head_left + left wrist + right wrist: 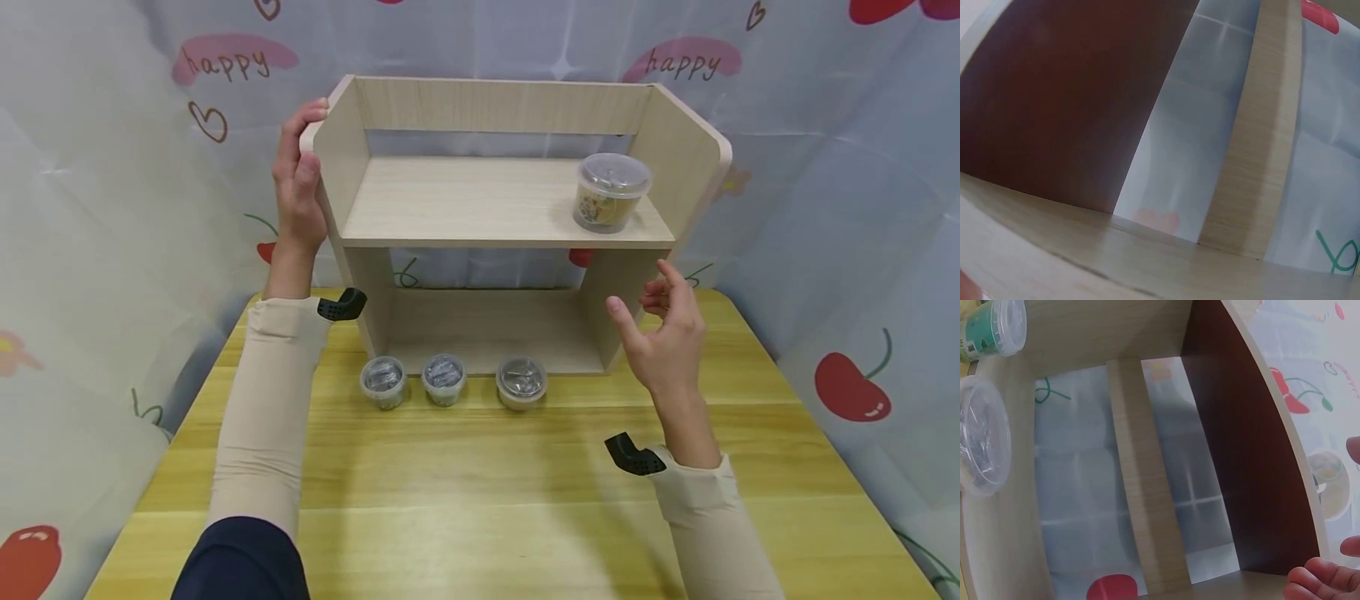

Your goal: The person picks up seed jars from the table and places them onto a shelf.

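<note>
A small two-tier wooden shelf [465,200] stands on the table in the head view. My left hand [300,179] grips the edge of its left side panel near the top. Just in front of the lower right side, my right hand [667,333] holds nothing, thumb and fingers spread apart. One lidded clear tub [609,196] with yellowish contents sits at the right end of the upper board. Three smaller lidded tubs, the left one [384,382], the middle one [444,379] and the right one [521,382], stand in a row before the lower tier.
The yellow wood-grain table [480,500] reaches toward me below the tubs. Behind it hangs a pale printed cloth [840,208] with cherries and hearts. In the right wrist view, a crossbar [1147,475] spans the open back of the lower tier.
</note>
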